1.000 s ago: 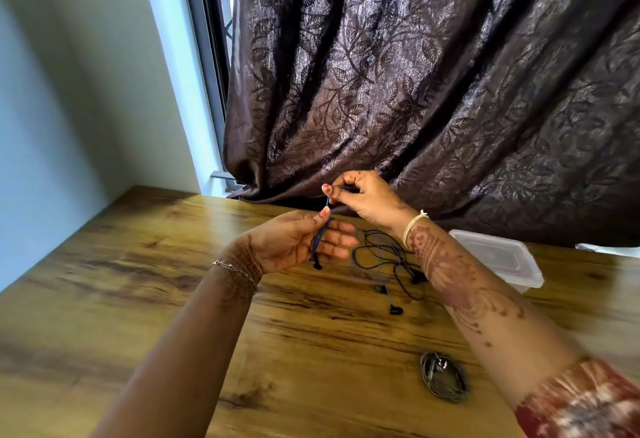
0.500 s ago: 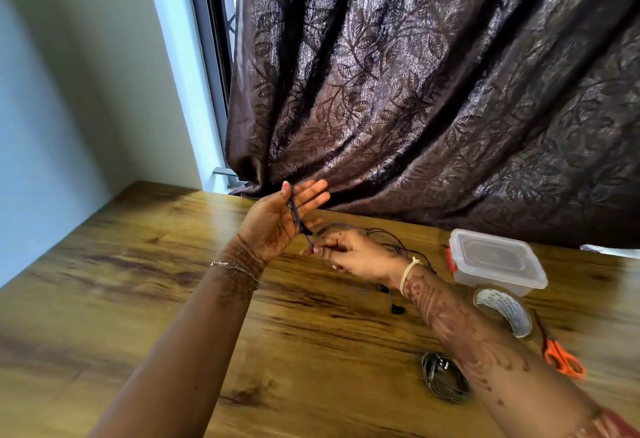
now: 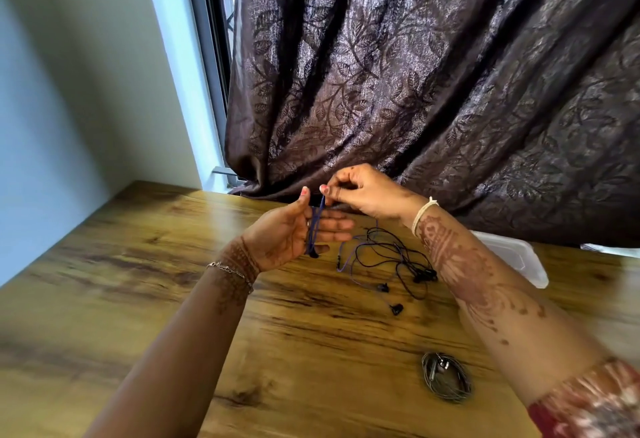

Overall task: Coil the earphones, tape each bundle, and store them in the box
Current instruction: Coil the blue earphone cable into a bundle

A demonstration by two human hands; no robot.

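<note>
Winding in progress: the left hand (image 3: 294,236), fingers straight and thumb raised, serves as the former for the blue earphone cord (image 3: 313,229). The right hand (image 3: 360,191) pinches the cord above it, evidently to keep tension. Remaining cord lies loose on the table (image 3: 138,299), near the box (image 3: 516,257).

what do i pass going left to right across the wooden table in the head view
Left hand with the blue earphone cord looped over its fingers → loose tangle of black and purple earphone cords → coiled grey earphone bundle → clear plastic box.
</note>
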